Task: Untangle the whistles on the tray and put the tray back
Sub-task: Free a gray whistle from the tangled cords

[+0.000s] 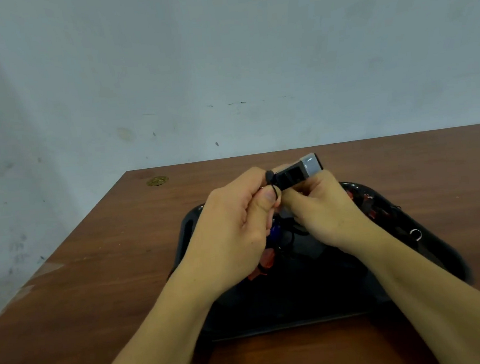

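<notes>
A black tray (440, 255) rests on the wooden table (97, 279), containing red whistles (264, 264) and tangled cords. Above it, the left hand (236, 225) pinches a black cord (274, 192); the right hand (324, 212) grips 1 black whistle (293, 174).

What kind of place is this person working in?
Probably a plain indoor workroom or test bench: a bare wooden table stands against a scuffed, pale painted wall, holding only a black tray of whistles.
</notes>
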